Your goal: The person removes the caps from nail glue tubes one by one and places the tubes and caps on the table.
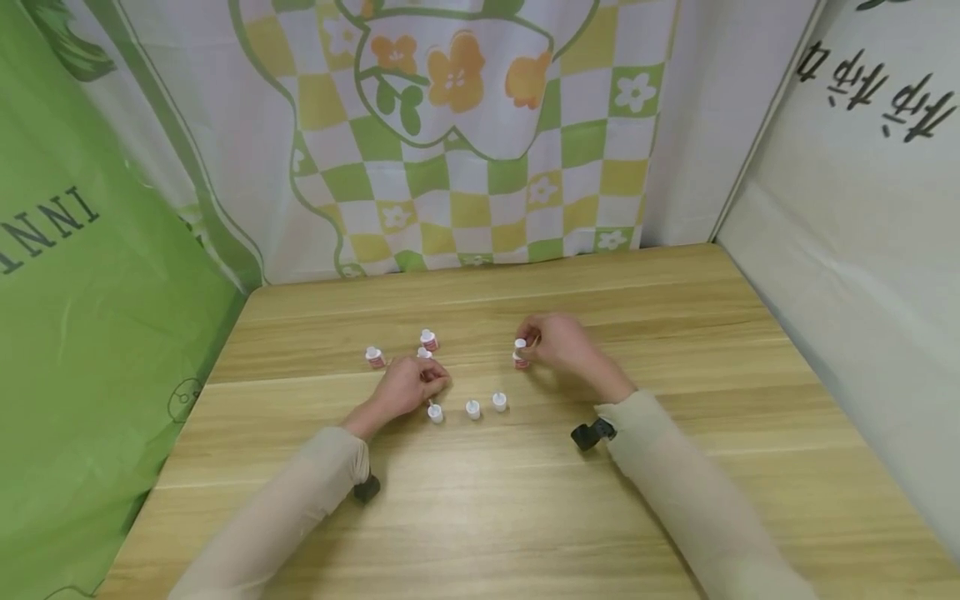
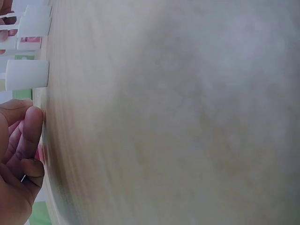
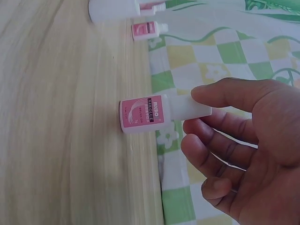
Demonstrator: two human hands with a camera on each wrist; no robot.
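Observation:
My right hand [image 1: 558, 342] pinches the white cap on top of a small nail glue bottle [image 3: 143, 113] with a pink label. The bottle stands upright on the wooden table, its cap seated on it. My left hand [image 1: 408, 383] rests low on the table with fingers loosely curled, and I see nothing held in it. Near its fingertips stands a white brush cap [image 1: 435, 413], bristle stem up. Two more brush caps, one in the middle [image 1: 472, 410] and one to the right [image 1: 499, 402], stand in the same row.
Beyond my left hand stand more pink-labelled bottles: one at the left [image 1: 375, 358], one farther back [image 1: 428, 340], and one partly hidden by the hand [image 1: 424, 353]. A patterned curtain [image 1: 480, 192] hangs behind the table's [image 1: 510, 517] back edge.

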